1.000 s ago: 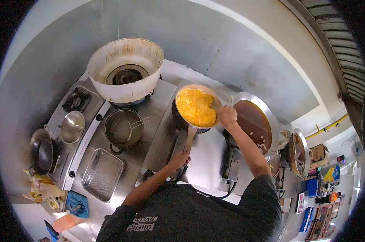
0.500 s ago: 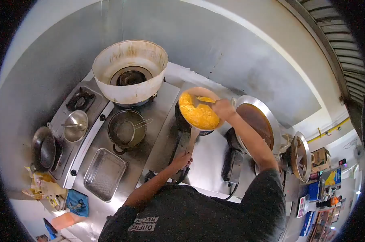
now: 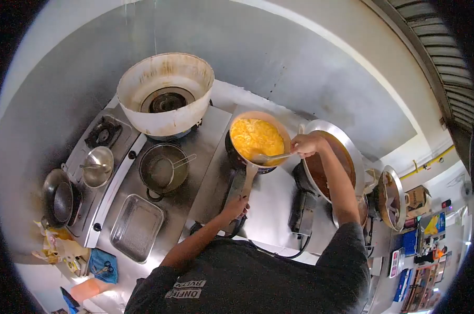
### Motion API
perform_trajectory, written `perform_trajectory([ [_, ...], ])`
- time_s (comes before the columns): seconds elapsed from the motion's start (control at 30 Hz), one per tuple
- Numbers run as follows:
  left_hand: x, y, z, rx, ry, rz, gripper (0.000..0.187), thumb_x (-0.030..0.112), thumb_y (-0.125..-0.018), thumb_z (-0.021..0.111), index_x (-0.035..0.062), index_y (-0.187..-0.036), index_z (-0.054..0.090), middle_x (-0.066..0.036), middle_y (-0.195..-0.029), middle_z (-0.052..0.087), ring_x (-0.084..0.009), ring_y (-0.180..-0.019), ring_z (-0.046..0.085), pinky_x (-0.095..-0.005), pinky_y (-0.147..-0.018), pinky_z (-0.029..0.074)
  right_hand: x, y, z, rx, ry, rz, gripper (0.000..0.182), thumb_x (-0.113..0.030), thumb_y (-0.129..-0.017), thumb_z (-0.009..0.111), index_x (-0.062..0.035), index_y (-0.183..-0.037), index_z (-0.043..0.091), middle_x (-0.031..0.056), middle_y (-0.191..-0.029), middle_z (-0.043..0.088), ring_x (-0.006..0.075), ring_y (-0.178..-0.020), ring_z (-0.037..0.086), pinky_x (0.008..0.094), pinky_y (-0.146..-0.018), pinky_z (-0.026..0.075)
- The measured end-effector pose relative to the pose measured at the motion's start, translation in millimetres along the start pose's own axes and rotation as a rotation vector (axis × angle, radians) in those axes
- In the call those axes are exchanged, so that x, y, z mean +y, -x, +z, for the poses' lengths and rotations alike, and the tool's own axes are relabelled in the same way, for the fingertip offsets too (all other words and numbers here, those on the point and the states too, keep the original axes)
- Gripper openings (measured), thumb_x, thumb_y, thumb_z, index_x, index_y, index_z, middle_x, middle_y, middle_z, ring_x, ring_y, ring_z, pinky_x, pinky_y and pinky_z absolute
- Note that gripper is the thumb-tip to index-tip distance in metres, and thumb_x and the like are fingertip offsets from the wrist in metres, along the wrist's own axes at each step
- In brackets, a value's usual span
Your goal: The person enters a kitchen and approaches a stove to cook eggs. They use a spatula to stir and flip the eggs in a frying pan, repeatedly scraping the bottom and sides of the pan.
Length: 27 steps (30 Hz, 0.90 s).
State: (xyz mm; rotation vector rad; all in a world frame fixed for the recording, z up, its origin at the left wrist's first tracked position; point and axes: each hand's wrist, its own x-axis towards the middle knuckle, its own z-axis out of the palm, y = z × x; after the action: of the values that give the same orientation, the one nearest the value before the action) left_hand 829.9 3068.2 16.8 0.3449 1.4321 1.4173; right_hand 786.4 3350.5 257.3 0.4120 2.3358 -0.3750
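Over the burner in the middle of the steel counter (image 3: pixel 271 209), your pan (image 3: pixel 283 131) sits with its round, pale, smooth inner wall around a glossy yellow egg mixture (image 3: pixel 252 135), soft and lumpy with lighter streaks. Your left hand (image 3: pixel 236 208) is closed around the pan's straight, pale handle (image 3: pixel 250 179), near its end. Your right hand (image 3: pixel 306 145) grips a grey spatula (image 3: pixel 277 156), its rounded head in the egg at the pan's near side. That hand hovers beside the pan, above the broad metal rim of a large pot (image 3: pixel 328 162) of brown liquid.

To your left stand a tall, stained, off-white ring (image 3: pixel 163 121) around a burner, a dark round pot (image 3: pixel 164 186) holding a wire-mesh strainer (image 3: pixel 162 171), and a rectangular mesh-bottomed tray (image 3: pixel 136 227) with rounded corners.

Compared with half a second ago, your right hand has drawn away from the pan's far right edge, and the spatula has swung from the far part of the egg to the near side. The gap opened in the egg then has closed over; your left hand keeps its hold.
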Motion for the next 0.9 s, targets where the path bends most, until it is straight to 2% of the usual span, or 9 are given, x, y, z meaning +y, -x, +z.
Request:
perform_trajectory([
  [0.33, 8.3, 3.3, 0.1, -0.012, -0.031, -0.077, 0.029, 0.034, -0.087, 0.039, 0.0067, -0.092, 0.044, -0.003, -0.077, 0.052, -0.0101, -0.063, 0.048, -0.0247, -0.054, 0.041, -13.0, -70.8, 50.4, 0.113, -0.555, -0.031, 0.017, -0.025, -0.081, 0.047, -0.0106, -0.09, 0.048, -0.0009, -0.055, 0.045, 0.0041, -0.037, 0.031, 0.02, -0.031, 0.021],
  [0.4, -0.1, -1.7, 2.9, 0.105, 0.036, 0.067, 0.036, 0.037, -0.083, 0.044, 0.0085, -0.066, 0.054, -0.001, -0.056, 0.051, -0.0113, -0.047, 0.047, -0.0265, -0.045, 0.039, -15.8, -93.2, 58.0, 0.101, -0.711, -0.031, 0.018, -0.026, -0.082, 0.046, -0.0104, -0.09, 0.048, -0.0005, -0.056, 0.045, 0.0043, -0.037, 0.032, 0.0201, -0.031, 0.021],
  [0.43, 4.0, 0.2, 2.5, 0.102, 0.034, 0.068, 0.036, 0.037, -0.083, 0.044, 0.0085, -0.066, 0.054, -0.001, -0.056, 0.051, -0.0113, -0.047, 0.047, -0.0265, -0.045, 0.039, -19.0, -100.0, 59.7, 0.089, -0.864, -0.032, 0.018, -0.026, -0.083, 0.045, -0.0103, -0.091, 0.048, -0.0001, -0.056, 0.045, 0.0045, -0.037, 0.032, 0.0201, -0.031, 0.021],
  [0.5, 15.9, 7.3, 1.7, 0.021, 0.0, -0.047, 0.03, 0.034, -0.087, 0.039, 0.0051, -0.092, 0.043, -0.003, -0.075, 0.052, -0.0105, -0.061, 0.048, -0.0254, -0.053, 0.041, -36.6, -98.3, 59.3, 0.159, -0.766, 0.022, 0.018, -0.025, -0.083, 0.044, -0.0088, -0.088, 0.048, 0.001, -0.056, 0.045, 0.0058, -0.036, 0.033, 0.0208, -0.031, 0.021],
  [0.57, 8.7, -0.8, -1.7, -0.014, 0.028, -0.033, 0.029, 0.034, -0.087, 0.039, 0.0055, -0.093, 0.043, -0.003, -0.074, 0.052, -0.0106, -0.061, 0.048, -0.0254, -0.053, 0.041, -58.9, -88.5, 58.1, 0.224, -0.665, 0.077, 0.018, -0.025, -0.083, 0.044, -0.0072, -0.085, 0.049, 0.0021, -0.055, 0.045, 0.0072, -0.035, 0.034, 0.0216, -0.03, 0.021],
  [0.63, 8.2, 0.0, -1.6, -0.045, 0.058, -0.019, 0.029, 0.033, -0.087, 0.039, 0.0058, -0.094, 0.043, -0.003, -0.074, 0.052, -0.0107, -0.061, 0.048, -0.0254, -0.053, 0.041, -77.0, -77.3, 56.4, 0.363, -0.894, 0.053, 0.025, -0.024, -0.078, 0.05, -0.0046, -0.063, 0.044, 0.0049, -0.045, 0.042, 0.0124, -0.031, 0.036, 0.0261, -0.028, 0.023],
  [0.77, 15.8, 2.7, 2.0, 0.0, 0.01, -0.056, 0.027, 0.033, -0.087, 0.039, 0.0069, -0.095, 0.044, -0.003, -0.074, 0.052, -0.0113, -0.061, 0.048, -0.026, -0.053, 0.041, -43.4, -124.3, 69.1, 0.465, -1.065, -0.049, 0.03, -0.028, -0.081, 0.051, -0.004, -0.064, 0.044, 0.0044, -0.045, 0.041, 0.0132, -0.031, 0.037, 0.0263, -0.029, 0.023],
  [0.83, 3.9, -6.4, -0.9, -0.012, 0.029, -0.032, 0.027, 0.033, -0.087, 0.039, 0.0072, -0.095, 0.044, -0.003, -0.074, 0.052, -0.0115, -0.062, 0.048, -0.0261, -0.054, 0.041, -40.9, -108.4, 67.8, 0.659, -1.099, -0.026, 0.021, -0.017, -0.08, 0.049, -0.0016, -0.066, 0.048, 0.0057, -0.046, 0.045, 0.0119, -0.031, 0.036, 0.025, -0.027, 0.022],
  [0.9, -2.5, -9.2, -2.9, -0.025, 0.029, -0.003, 0.027, 0.032, -0.087, 0.039, 0.0072, -0.095, 0.044, -0.003, -0.074, 0.052, -0.0117, -0.063, 0.048, -0.0268, -0.054, 0.042, -20.2, -101.0, 62.0, 0.594, -1.071, 0.024, 0.019, -0.016, -0.079, 0.049, -0.0014, -0.066, 0.048, 0.0058, -0.045, 0.044, 0.0121, -0.03, 0.036, 0.0251, -0.027, 0.022],
])
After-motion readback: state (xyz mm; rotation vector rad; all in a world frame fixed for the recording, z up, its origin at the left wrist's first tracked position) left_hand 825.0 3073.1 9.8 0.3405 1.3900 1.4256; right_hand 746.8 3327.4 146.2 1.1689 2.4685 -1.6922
